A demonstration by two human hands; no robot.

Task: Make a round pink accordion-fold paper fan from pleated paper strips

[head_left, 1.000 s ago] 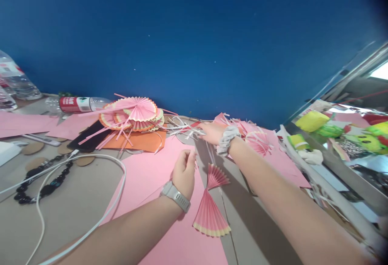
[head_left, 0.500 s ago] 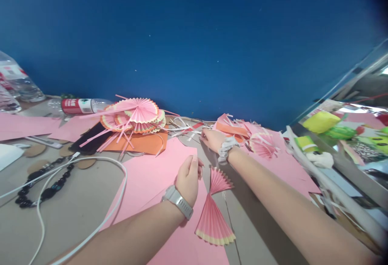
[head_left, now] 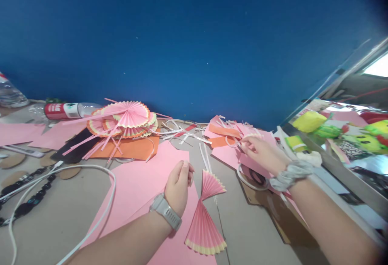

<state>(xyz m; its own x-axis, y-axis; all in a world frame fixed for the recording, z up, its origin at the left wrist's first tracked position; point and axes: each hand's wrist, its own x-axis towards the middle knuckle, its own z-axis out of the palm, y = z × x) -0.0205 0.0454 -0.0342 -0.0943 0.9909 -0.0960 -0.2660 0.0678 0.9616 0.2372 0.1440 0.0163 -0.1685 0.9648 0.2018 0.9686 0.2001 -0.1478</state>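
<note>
1. Right hand: my right hand (head_left: pixel 263 156) reaches over the paper pile (head_left: pixel 226 156), fingers bent and close together; I cannot tell whether the fingertips pinch a sheet.
2. Left hand: my left hand (head_left: pixel 177 186) is loosely curled above the large pink sheet (head_left: pixel 139 190); no object shows in it, though I cannot rule one out.
3. Pleated fan (head_left: pixel 206 220): it lies between my hands, pinched at its waist; its wide end overlaps the sheet's right edge and the table (head_left: pixel 69 208).
4. Handling: in my judgement, loose papers are best parted by their edges, with light fingertips; pressing on the fan would likely flatten its pleats; a snag on the white loop (head_left: pixel 247 181) seems possible.
5. Limits: my right hand covers part of the pile; my left fingers are mostly hidden; the dark item at my right fingertips is too small to identify.
</note>
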